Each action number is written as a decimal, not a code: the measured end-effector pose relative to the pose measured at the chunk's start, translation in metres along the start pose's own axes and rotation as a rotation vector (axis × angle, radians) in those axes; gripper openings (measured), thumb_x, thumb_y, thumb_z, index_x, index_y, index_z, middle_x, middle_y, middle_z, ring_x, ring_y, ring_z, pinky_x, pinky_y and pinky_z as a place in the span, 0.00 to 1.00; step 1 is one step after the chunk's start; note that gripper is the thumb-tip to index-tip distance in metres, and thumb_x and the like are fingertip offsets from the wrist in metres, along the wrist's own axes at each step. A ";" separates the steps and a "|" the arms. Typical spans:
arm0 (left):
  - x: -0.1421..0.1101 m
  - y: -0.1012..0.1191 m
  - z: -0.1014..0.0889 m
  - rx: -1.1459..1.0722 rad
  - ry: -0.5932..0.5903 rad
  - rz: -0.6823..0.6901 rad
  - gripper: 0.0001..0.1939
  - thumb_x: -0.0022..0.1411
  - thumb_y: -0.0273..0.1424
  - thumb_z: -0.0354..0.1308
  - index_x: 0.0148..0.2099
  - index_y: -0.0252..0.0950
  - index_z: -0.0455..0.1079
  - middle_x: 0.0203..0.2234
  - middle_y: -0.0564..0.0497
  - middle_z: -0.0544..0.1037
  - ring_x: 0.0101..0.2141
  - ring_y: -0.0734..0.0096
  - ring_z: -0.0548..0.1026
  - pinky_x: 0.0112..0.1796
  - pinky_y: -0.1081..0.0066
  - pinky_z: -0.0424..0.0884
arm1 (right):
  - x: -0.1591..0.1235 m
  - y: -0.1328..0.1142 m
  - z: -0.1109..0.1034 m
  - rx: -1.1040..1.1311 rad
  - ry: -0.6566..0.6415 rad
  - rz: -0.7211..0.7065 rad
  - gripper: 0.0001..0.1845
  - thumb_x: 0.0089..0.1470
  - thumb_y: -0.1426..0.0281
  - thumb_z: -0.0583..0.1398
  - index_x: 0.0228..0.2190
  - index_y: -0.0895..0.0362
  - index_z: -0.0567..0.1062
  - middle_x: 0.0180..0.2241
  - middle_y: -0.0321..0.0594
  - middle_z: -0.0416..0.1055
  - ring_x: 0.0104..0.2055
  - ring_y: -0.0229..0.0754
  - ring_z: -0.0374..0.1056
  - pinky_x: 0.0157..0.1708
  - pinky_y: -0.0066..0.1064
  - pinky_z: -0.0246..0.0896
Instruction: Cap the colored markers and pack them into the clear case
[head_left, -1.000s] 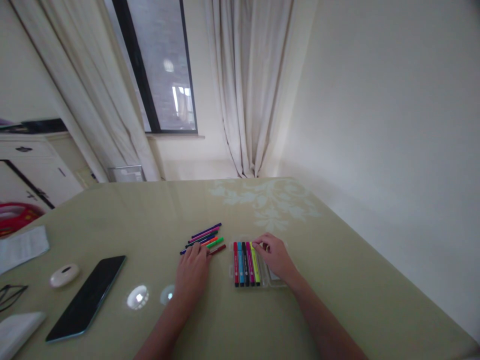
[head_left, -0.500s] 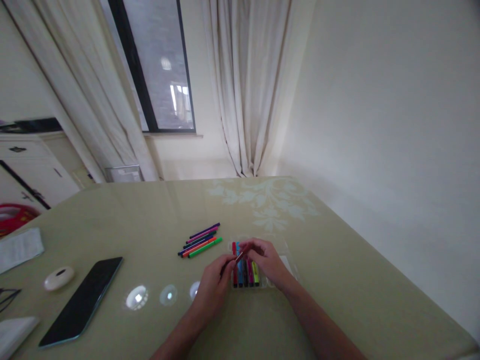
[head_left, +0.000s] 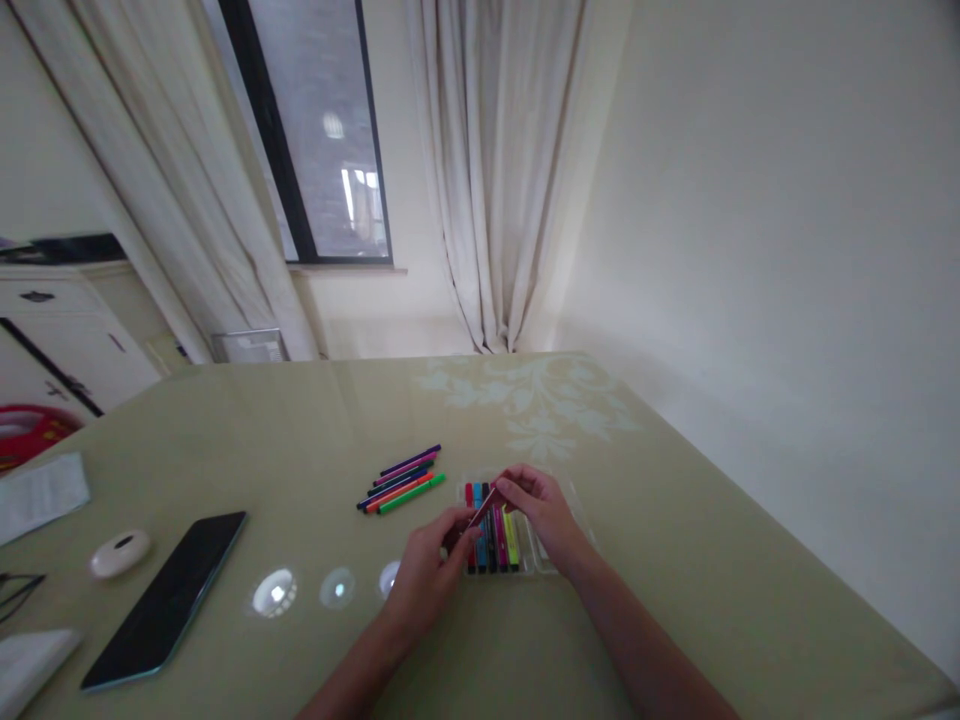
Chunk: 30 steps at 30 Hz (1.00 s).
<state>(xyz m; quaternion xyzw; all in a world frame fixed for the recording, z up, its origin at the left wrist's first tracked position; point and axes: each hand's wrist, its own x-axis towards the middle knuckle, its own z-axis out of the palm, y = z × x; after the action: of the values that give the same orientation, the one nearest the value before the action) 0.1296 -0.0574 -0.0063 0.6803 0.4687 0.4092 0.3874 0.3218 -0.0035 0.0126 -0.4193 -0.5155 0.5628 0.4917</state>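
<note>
A dark red marker (head_left: 484, 507) is held at both ends above a clear plastic marker case (head_left: 551, 545). My left hand (head_left: 427, 575) pinches its lower end and my right hand (head_left: 544, 515) pinches its upper end. Inside the case lie several markers (head_left: 491, 535) side by side: red, blue, black, pink and yellow. A loose bunch of markers (head_left: 405, 480) lies on the table to the left of the case, a green one nearest me.
On the pale green table (head_left: 675, 560) a dark phone (head_left: 165, 600) lies at the left, with a small white oval object (head_left: 120, 553), folded paper (head_left: 37, 495) and glasses (head_left: 15, 590) beyond it. A curtained window and a white wall stand behind.
My left hand took the dark red marker from the loose bunch and carried it right to the case. My right hand lifted off the case and took hold of the marker's other end.
</note>
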 end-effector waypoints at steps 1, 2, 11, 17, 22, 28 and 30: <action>0.000 -0.001 0.001 0.015 -0.005 0.010 0.19 0.71 0.42 0.53 0.55 0.38 0.75 0.34 0.50 0.83 0.33 0.66 0.78 0.38 0.70 0.73 | 0.000 0.001 0.000 0.006 0.007 0.000 0.23 0.46 0.49 0.71 0.29 0.56 0.77 0.27 0.37 0.76 0.31 0.41 0.72 0.35 0.32 0.68; 0.000 -0.001 0.001 0.028 -0.009 0.015 0.19 0.72 0.42 0.52 0.55 0.38 0.75 0.34 0.50 0.83 0.32 0.66 0.78 0.37 0.70 0.73 | 0.000 0.002 0.001 0.010 0.013 -0.001 0.23 0.46 0.49 0.71 0.28 0.56 0.76 0.27 0.37 0.76 0.31 0.41 0.72 0.35 0.32 0.68; -0.006 -0.010 0.008 0.550 -0.139 0.337 0.21 0.73 0.33 0.51 0.66 0.42 0.67 0.57 0.45 0.77 0.55 0.59 0.74 0.56 0.57 0.69 | 0.013 0.006 -0.031 -0.117 0.180 -0.059 0.28 0.53 0.47 0.65 0.43 0.57 0.81 0.31 0.42 0.79 0.31 0.43 0.72 0.33 0.34 0.66; -0.011 -0.013 0.017 0.820 -0.256 0.418 0.27 0.71 0.37 0.57 0.70 0.48 0.59 0.66 0.51 0.68 0.63 0.57 0.66 0.61 0.54 0.62 | 0.019 0.020 -0.046 -0.351 0.108 -0.001 0.22 0.55 0.56 0.63 0.44 0.59 0.80 0.28 0.40 0.77 0.29 0.42 0.72 0.30 0.33 0.66; -0.008 -0.011 0.018 0.850 -0.225 0.386 0.23 0.71 0.34 0.58 0.66 0.48 0.64 0.63 0.51 0.71 0.60 0.58 0.69 0.58 0.56 0.63 | 0.014 0.024 -0.034 -0.612 0.047 -0.101 0.14 0.58 0.63 0.61 0.42 0.57 0.81 0.32 0.41 0.79 0.34 0.44 0.75 0.39 0.35 0.68; -0.010 -0.011 0.018 0.884 -0.218 0.396 0.27 0.70 0.33 0.59 0.68 0.48 0.60 0.61 0.50 0.72 0.58 0.56 0.68 0.56 0.54 0.62 | 0.011 0.020 -0.030 -0.826 0.061 -0.182 0.10 0.58 0.70 0.63 0.41 0.57 0.82 0.40 0.45 0.78 0.41 0.45 0.73 0.46 0.36 0.66; -0.010 -0.012 0.019 0.916 -0.207 0.417 0.27 0.70 0.33 0.58 0.68 0.50 0.60 0.61 0.50 0.71 0.57 0.55 0.68 0.55 0.54 0.63 | 0.011 0.020 -0.030 -0.876 0.036 -0.193 0.08 0.55 0.73 0.65 0.38 0.57 0.83 0.40 0.44 0.77 0.41 0.44 0.72 0.46 0.35 0.66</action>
<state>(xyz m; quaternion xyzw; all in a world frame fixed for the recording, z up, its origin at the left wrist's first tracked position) 0.1410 -0.0667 -0.0262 0.8962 0.4134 0.1611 0.0039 0.3465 0.0127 -0.0107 -0.5476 -0.7333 0.2356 0.3269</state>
